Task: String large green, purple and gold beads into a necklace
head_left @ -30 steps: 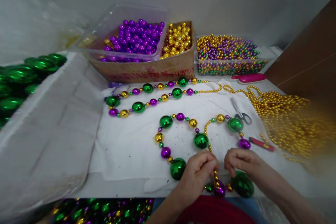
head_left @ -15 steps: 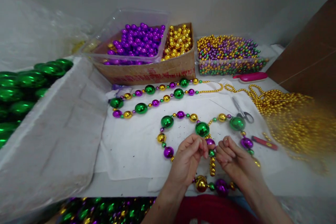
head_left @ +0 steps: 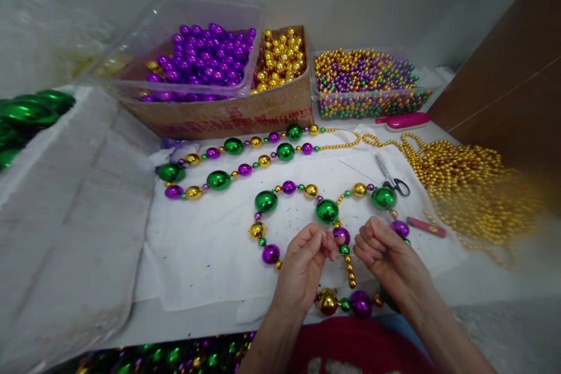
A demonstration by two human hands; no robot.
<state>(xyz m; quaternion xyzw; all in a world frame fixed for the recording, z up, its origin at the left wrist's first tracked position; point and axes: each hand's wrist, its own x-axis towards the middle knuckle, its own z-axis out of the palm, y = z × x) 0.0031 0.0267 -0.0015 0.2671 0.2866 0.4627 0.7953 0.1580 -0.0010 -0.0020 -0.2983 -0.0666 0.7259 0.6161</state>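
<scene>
My left hand (head_left: 307,263) and my right hand (head_left: 388,254) are both closed in a pinch, knuckles up, just above the cloth. A thin thread, hard to see, runs between their fingertips. Around them lies a bead necklace with large green (head_left: 326,211), purple and gold balls and small spacer beads, looping to both sides and below my wrists. Between the hands are a purple ball (head_left: 341,236), a small green bead (head_left: 344,249) and a short tail of gold beads (head_left: 350,273). My fingers hide part of the thread.
A second necklace (head_left: 218,180) lies farther back on the white cloth (head_left: 193,257). Scissors (head_left: 400,187), a red stick-like tool (head_left: 426,227) and gold bead chains (head_left: 460,175) are to the right. Behind stand a cardboard box (head_left: 228,117) and a clear bead tub (head_left: 372,95).
The view has shifted, so the scene sits farther left. My hands are slightly farther apart, and both stay pinched.
</scene>
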